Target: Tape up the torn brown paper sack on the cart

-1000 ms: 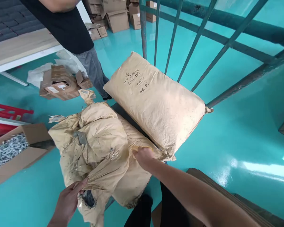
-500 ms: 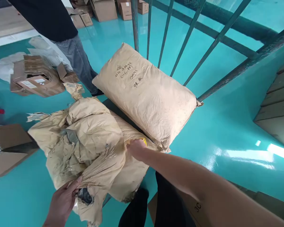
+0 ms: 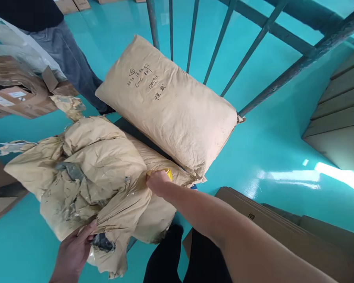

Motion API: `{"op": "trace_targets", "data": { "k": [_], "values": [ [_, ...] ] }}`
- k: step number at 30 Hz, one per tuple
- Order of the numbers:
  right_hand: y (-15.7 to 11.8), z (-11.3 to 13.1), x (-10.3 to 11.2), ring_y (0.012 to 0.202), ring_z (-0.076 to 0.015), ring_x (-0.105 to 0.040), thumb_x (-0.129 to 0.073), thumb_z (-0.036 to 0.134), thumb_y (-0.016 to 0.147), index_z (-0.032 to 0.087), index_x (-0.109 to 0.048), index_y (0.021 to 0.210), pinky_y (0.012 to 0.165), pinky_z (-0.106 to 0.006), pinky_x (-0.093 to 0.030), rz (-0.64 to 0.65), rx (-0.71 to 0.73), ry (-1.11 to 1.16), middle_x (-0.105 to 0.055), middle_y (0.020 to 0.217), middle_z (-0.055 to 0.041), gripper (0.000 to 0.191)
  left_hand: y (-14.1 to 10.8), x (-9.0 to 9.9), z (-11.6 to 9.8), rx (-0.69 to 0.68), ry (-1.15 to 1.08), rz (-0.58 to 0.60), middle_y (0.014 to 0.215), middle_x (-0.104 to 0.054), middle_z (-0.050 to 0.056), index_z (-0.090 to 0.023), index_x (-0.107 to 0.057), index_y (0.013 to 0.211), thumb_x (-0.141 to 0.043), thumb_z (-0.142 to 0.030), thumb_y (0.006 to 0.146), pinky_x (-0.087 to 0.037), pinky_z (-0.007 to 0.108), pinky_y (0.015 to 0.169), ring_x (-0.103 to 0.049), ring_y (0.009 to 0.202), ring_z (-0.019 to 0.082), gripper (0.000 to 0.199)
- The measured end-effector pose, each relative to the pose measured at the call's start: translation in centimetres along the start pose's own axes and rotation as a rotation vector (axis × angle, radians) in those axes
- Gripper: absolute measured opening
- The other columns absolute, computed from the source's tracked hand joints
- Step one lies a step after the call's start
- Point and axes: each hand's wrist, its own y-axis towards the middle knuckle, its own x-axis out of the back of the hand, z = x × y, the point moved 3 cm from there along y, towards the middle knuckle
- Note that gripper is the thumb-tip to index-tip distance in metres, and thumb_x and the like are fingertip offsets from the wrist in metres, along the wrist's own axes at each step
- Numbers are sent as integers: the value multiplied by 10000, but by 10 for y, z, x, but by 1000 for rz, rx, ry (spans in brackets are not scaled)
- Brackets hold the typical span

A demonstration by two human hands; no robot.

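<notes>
A crumpled, stained tan sack (image 3: 106, 157) lies at the left centre, with dark material showing through a hole near its lower end. My left hand (image 3: 76, 245) is closed on the sack's edge beside that hole. Against the sack's right side, my right hand (image 3: 157, 182) is closed round a yellow tape roll (image 3: 168, 173), mostly hidden by the fingers. Beneath both lies another tan sack (image 3: 156, 212). Behind, a full tan sack (image 3: 171, 106) with black handwriting rests against metal bars.
A person in grey trousers (image 3: 67, 59) stands at the upper left near torn cardboard boxes (image 3: 32, 102). Green metal bars (image 3: 218, 47) rise behind the full sack. Flattened cardboard (image 3: 271, 232) lies at the lower right, and stacked boxes (image 3: 339, 114) stand at the right edge.
The view has shifted, so the sacks appear further left and the flattened cardboard shows more. Both hands keep their hold, with little movement against the sack.
</notes>
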Motion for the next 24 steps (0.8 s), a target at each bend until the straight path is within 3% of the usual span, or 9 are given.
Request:
{"op": "trace_targets", "data": {
  "k": [4, 7, 10, 15, 19, 24],
  "values": [
    [-36, -28, -1, 1010, -293, -676, -548, 126, 892, 135, -633, 1209, 742, -404, -590, -66, -50, 10, -672, 1095, -180, 328, 8, 5, -1, -34, -107, 98, 721, -542, -19, -195, -735, 883, -940, -285, 424, -408, 243, 334, -456, 561, 109, 510],
    [-60, -57, -6, 975, -315, -677, -574, 181, 900, 244, -514, 1404, 710, -421, -587, -67, -4, -14, -648, 1119, -154, 511, 17, 10, 5, -41, -114, 117, 790, -589, -18, -216, -747, 885, -949, -258, 393, -422, 243, 313, -475, 566, 110, 533],
    [-79, -88, -6, 984, -310, -655, -649, 317, 905, 317, -390, 1517, 764, -423, -578, -30, 79, -51, -625, 1164, -141, 664, 25, 14, 10, -7, -110, 113, 897, -637, 6, -219, -762, 868, -956, -259, 366, -482, 245, 323, -535, 619, 137, 540],
    [-94, -118, 2, 973, -266, -619, -632, 389, 924, 341, -376, 1531, 850, -405, -546, -17, 183, -86, -637, 1154, -128, 661, 32, 17, 15, 43, -122, 101, 1152, -655, 27, -220, -779, 813, -963, -218, 288, -559, 241, 382, -594, 690, 164, 556],
    [-66, -98, 2, 941, -278, -659, -660, 331, 887, 309, -418, 1502, 749, -381, -556, 15, 150, -62, -656, 1123, -136, 661, 31, 17, 14, 53, -121, 78, 1140, -675, 10, -227, -786, 765, -967, -206, 236, -546, 221, 378, -593, 693, 160, 559],
    [-3, -35, -12, 968, -299, -687, -543, 151, 896, 186, -632, 1253, 711, -390, -572, 31, 97, 29, -685, 1087, -153, 370, 29, 15, 9, 23, -49, 69, 1001, -725, 3, -237, -785, 711, -937, -156, 188, -528, 202, 396, -615, 806, 223, 551]
  ]
}}
